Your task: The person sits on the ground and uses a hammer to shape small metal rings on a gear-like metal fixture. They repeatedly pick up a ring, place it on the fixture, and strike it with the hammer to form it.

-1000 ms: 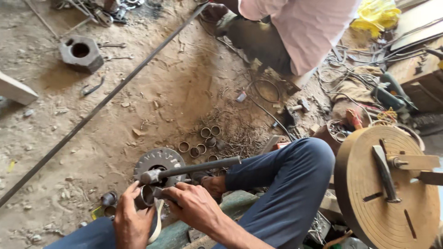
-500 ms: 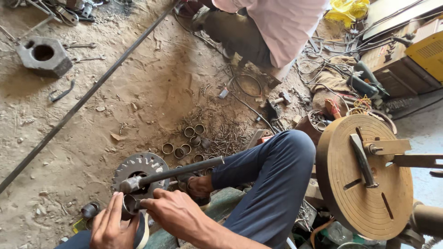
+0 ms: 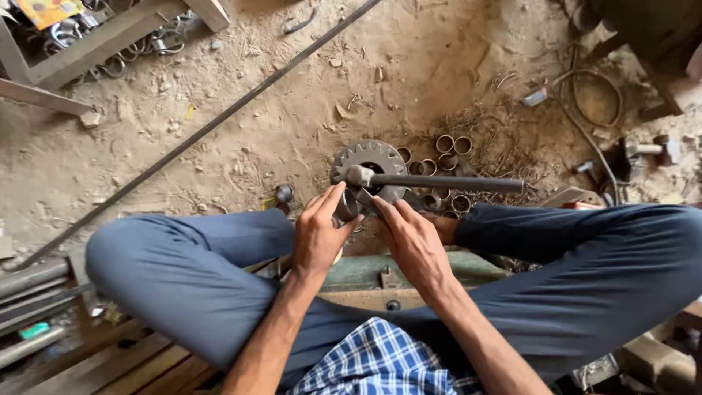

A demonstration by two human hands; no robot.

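Both hands [image 3: 365, 234] half-curled around small metal ring [image 3: 348, 205]

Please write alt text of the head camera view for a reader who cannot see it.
Seated cross-legged above a dusty floor, a person presses the left hand and right hand around a small metal part beside a toothed gear and a dark metal bar. Short metal rings lie behind.

Small part [image 3: 349, 206] between hands — mostly hidden.
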